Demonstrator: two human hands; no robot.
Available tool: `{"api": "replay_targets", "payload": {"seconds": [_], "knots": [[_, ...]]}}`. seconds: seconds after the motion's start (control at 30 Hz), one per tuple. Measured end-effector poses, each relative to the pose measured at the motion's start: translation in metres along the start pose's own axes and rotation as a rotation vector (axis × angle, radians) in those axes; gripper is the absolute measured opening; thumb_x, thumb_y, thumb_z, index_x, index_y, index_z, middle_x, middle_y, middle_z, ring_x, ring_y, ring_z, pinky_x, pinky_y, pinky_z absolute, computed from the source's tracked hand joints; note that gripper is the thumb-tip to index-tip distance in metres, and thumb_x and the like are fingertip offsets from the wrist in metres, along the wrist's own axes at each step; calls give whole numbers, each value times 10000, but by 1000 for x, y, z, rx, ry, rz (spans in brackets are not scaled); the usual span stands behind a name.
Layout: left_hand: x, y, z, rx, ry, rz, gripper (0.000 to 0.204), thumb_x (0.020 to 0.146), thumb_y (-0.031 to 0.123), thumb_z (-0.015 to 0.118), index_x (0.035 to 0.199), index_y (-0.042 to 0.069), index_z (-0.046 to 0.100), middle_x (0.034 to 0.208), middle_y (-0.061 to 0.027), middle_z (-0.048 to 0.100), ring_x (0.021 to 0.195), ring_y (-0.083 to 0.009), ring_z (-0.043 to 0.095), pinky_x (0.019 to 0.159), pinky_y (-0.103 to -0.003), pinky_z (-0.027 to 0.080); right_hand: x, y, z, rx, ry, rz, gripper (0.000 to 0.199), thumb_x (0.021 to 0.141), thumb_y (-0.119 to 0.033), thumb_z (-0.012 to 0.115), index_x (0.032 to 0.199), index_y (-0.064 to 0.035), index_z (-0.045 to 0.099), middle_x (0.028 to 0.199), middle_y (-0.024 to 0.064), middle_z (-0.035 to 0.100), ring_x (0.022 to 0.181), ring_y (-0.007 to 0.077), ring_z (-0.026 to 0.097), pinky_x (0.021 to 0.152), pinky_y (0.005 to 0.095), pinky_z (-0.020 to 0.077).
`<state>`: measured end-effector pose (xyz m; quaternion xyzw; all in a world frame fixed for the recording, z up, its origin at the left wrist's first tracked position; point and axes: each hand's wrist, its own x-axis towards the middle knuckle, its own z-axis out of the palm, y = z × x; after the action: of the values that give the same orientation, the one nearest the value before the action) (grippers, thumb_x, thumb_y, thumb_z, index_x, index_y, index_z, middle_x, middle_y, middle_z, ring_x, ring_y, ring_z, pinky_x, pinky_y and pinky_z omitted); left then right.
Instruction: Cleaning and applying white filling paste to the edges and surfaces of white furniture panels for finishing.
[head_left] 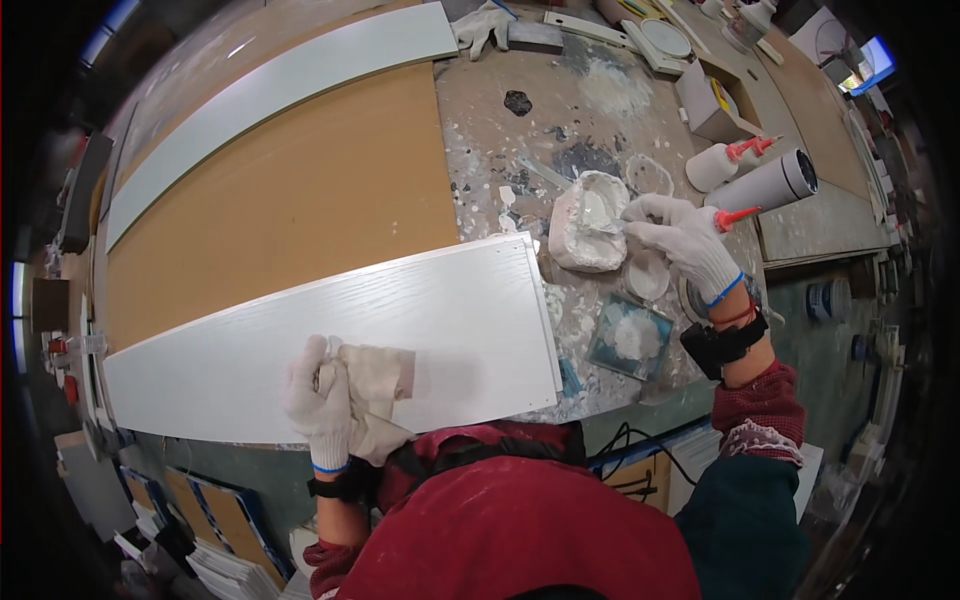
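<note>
My left hand (318, 395), in a white knit glove, is closed on a crumpled beige cloth (375, 375) over the near white wood-grain board (450, 300). Farther right, my gloved right hand (685, 240) reaches to a white, putty-crusted tub (580, 240). Its thumb and fingers pinch what looks like a small flat scraper (604, 220), whose end lies over the white paste in the tub. The fingers partly hide the scraper.
A brown panel (300, 190) lies beyond the board, with a long pale strip (290, 90) across it. Red-tipped bottles (712, 166), a grey cylinder (775, 182) and a cardboard box (715, 105) stand right. A bluish plate with white paste (630, 338) sits near the table edge.
</note>
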<state>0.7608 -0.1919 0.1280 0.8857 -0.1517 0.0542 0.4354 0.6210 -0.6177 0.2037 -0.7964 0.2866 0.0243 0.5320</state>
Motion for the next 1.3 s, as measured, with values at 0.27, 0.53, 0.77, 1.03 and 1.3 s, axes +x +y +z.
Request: {"api": "replay_targets", "payload": {"seconds": [0.27,0.53,0.77,1.03,1.3], "knots": [[-4,-10,2,-49,-28,-1,359,830,-47,628,1188,-47,603,1020,-100,612,895,-159,597,812,-274,481,-12,18,9,127,89,0,169,859,-172,630,927,-18,624,779,-49,557,706,41,490,615,213,403],[-4,-7,5,-97,90,98,336,784,-16,686,1119,-6,659,893,-104,634,745,-163,599,706,-291,495,-5,26,42,-749,455,-434,213,842,-232,610,908,-29,599,863,121,617,787,207,595,707,327,462],[-6,-6,5,-132,93,137,340,776,-13,692,1114,-1,663,926,-118,636,777,-180,604,721,-298,500,-17,12,4,-397,99,-134,203,862,-223,621,928,-34,587,722,54,543,652,142,547,614,292,449],[3,-9,8,-80,119,164,310,792,-6,668,1101,-16,644,959,-137,642,842,-226,625,753,-330,509,-28,12,40,629,-72,29,122,925,-140,575,1003,-47,568,732,-11,548,544,38,472,462,172,372],[13,-8,-6,-23,-145,286,262,837,316,624,979,98,648,808,-159,610,775,-354,593,684,-441,474,-95,-2,163,199,-82,-486,303,1006,-319,473,1152,-55,499,769,25,491,604,87,448,430,219,355]]}}
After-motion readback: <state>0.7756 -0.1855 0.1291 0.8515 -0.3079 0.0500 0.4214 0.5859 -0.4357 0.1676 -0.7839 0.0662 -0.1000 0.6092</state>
